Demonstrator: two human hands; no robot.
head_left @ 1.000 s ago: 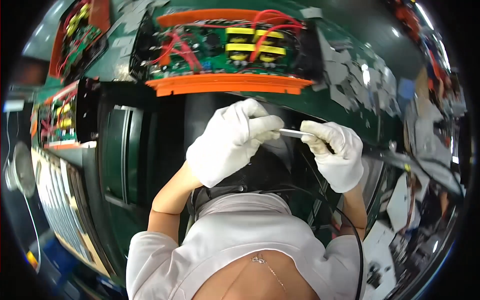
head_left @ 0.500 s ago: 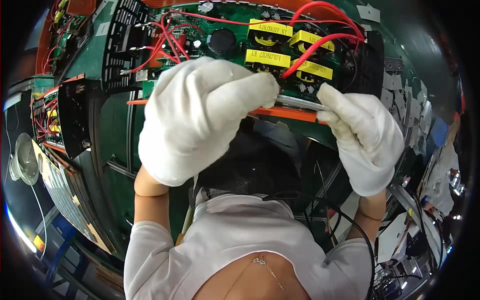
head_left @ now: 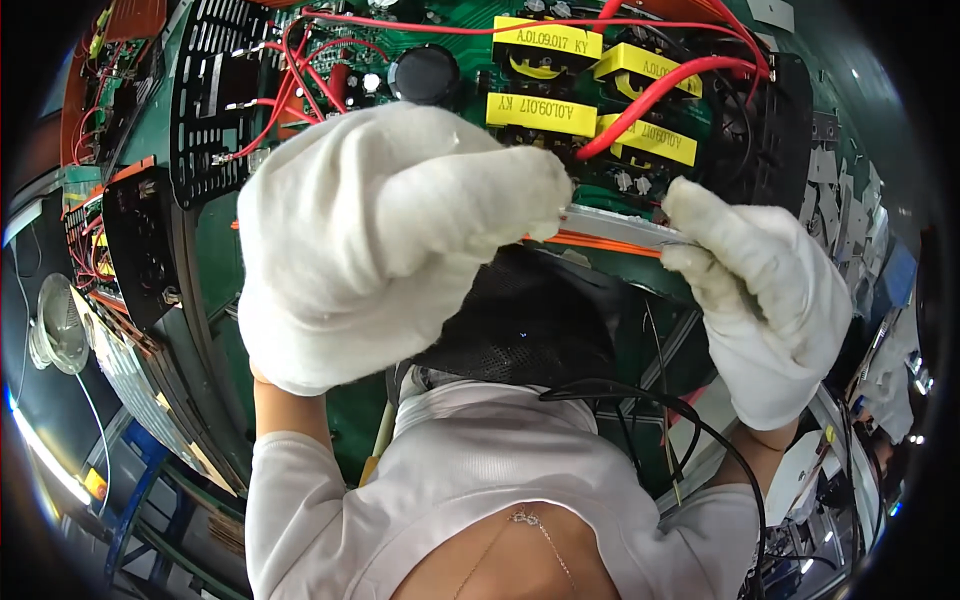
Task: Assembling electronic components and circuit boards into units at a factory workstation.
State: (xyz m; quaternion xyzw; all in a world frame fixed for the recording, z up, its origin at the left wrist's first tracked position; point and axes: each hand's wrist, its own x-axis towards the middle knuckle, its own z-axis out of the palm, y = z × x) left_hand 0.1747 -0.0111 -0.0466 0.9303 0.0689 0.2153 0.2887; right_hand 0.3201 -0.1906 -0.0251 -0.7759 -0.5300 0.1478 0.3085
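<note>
Both my hands wear white gloves. My left hand (head_left: 400,240) is closed, its fingertips pressed round the left part of a silver metal strip (head_left: 615,222) along the near edge of a green circuit board (head_left: 470,52). My right hand (head_left: 765,285) pinches the strip's right end, thumb and finger on either side of it. What lies inside the left palm is hidden. The board carries yellow-wrapped transformers (head_left: 541,112), a round black capacitor (head_left: 424,75) and thick red wires (head_left: 640,105). An orange edge (head_left: 610,243) runs just below the strip.
Black slotted panels (head_left: 215,100) flank the board. At the left stands another open wired unit (head_left: 130,245), with a metal dish-shaped lamp (head_left: 62,322) beyond it. A black cable (head_left: 690,410) hangs by my right arm. Pale scraps (head_left: 885,365) lie at the far right.
The board appears larger and nearer in the view. My left hand has shifted a little left and down, my right hand a little right and down; both stay at the strip.
</note>
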